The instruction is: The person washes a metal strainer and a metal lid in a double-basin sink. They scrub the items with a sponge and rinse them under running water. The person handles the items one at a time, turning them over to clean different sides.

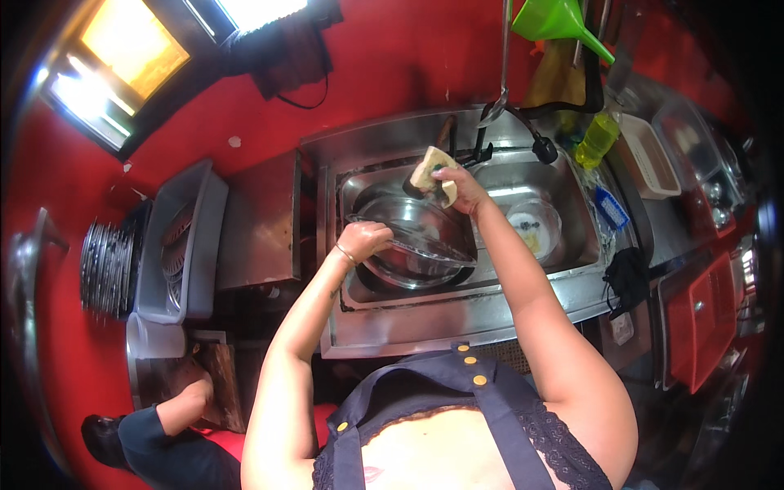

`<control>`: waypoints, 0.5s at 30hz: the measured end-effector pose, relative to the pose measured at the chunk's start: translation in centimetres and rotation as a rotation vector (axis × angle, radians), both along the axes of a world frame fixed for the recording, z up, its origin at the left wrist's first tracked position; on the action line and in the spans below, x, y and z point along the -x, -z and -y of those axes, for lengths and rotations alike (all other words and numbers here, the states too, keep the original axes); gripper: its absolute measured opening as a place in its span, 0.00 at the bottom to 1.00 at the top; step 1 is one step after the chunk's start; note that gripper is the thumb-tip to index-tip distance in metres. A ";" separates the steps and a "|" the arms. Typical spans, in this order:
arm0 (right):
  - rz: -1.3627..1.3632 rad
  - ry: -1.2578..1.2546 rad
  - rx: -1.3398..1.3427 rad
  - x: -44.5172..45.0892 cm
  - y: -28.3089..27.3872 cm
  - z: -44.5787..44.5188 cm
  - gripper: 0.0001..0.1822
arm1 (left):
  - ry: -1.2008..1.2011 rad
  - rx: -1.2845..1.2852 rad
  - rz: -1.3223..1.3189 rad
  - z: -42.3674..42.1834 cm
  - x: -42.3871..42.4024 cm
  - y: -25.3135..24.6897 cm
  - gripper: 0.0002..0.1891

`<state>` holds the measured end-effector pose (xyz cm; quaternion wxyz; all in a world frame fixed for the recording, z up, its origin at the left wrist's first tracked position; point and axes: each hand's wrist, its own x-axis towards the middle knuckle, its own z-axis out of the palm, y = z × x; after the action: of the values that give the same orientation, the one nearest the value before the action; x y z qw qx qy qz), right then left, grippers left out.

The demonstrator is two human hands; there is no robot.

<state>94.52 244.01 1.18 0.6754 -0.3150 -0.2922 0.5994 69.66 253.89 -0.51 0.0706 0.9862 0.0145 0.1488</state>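
Observation:
My left hand (365, 239) grips the near-left side of a shiny lid or shallow dish (435, 252), seen almost edge-on; I cannot tell its exact kind. It is held tilted over a large round metal bowl (398, 278) in the left basin of a steel double sink (422, 331). Above the far right side of that bowl, my right hand (464, 188) pinches a pale yellow sponge (429, 168) with a dark green patch. The sponge is apart from the dish. A clear bowl (554, 223) with whitish, sudsy contents sits in the right basin.
A ladle (493, 110) and a green funnel (554, 21) hang above the sink. On its right are a bottle of yellow-green liquid (597, 141), a blue brush (611, 208) and black cloth (628, 278). A grey tub (208, 245) stands left; another person's arm (184, 407) is lower left.

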 end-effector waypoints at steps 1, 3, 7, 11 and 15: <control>-0.007 -0.015 0.005 -0.5 0.1 0.0 0.20 | -0.006 -0.043 0.020 -0.3 -0.2 0.0 0.08; 0.121 -0.092 0.044 -1.9 -0.7 1.0 0.18 | -0.026 -0.005 0.059 -0.4 0.0 -0.6 0.07; 0.262 -0.160 0.089 -5.5 -0.7 2.6 0.25 | -0.081 -0.013 0.127 -1.0 0.0 -2.2 0.06; 0.366 -0.250 0.114 -7.8 -1.6 3.6 0.25 | -0.040 -0.091 0.235 -1.8 -0.7 -4.5 0.07; 0.462 -0.303 0.109 -9.4 -1.6 3.8 0.25 | -0.044 -0.157 0.284 -3.0 -1.8 -7.1 0.08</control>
<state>103.96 240.22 2.79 0.4754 -0.4319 -0.4496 0.6207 71.47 256.84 6.54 -0.0087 0.9572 0.0143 0.2890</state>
